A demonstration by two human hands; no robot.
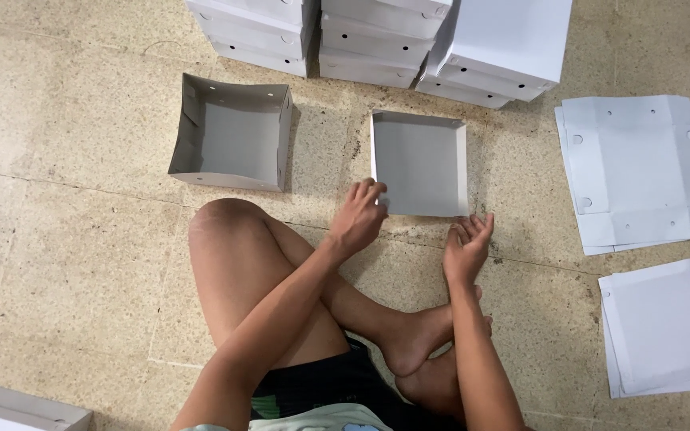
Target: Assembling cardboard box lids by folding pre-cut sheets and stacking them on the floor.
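Observation:
A shallow grey cardboard box lid [421,160] lies open side up on the floor in front of my crossed legs. My left hand [358,215] rests on its near left corner, fingers curled over the edge. At the near right corner, my right hand [466,243] has its fingers spread, fingertips touching the edge. A deeper grey box base [233,132] with small holes in its walls sits to the left, apart from both hands.
Stacks of finished white boxes [377,40] line the far edge. Flat white cardboard blanks lie in two piles at the right, a larger pile [636,172] and a smaller one [664,327]. Another white box [17,409] shows at the bottom left. The floor is speckled beige tile.

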